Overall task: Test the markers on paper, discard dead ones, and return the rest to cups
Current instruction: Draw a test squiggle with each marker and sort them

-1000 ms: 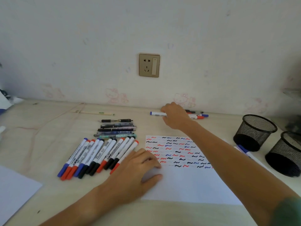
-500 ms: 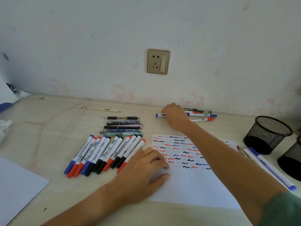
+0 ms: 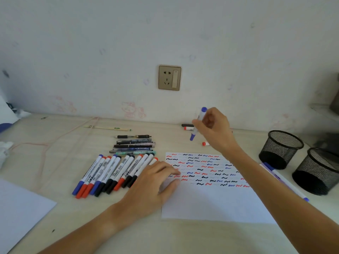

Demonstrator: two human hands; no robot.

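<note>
blue marker held above the tabletop, paper pinned flat

blue marker [image 3: 197, 124] is gripped by the right hand [image 3: 212, 128], fingers curled round its barrel, and is held tilted in the air above the tabletop [image 3: 60, 162], capped end down, beyond the far edge of the paper [image 3: 211, 198]. the paper is pressed at its left edge by the left hand [image 3: 152, 186], fingers loosely spread and nothing grasped. rows of red, blue and black squiggles are seen on the paper's upper part. a row of markers [image 3: 113, 173] is laid side by side just left of the left hand, with a stack of pens [image 3: 134, 144] behind it. two mesh cups [image 3: 280, 149] are stood at the right, and two markers lie between them and the paper. a wall socket [image 3: 169, 77] is seen above.
</note>
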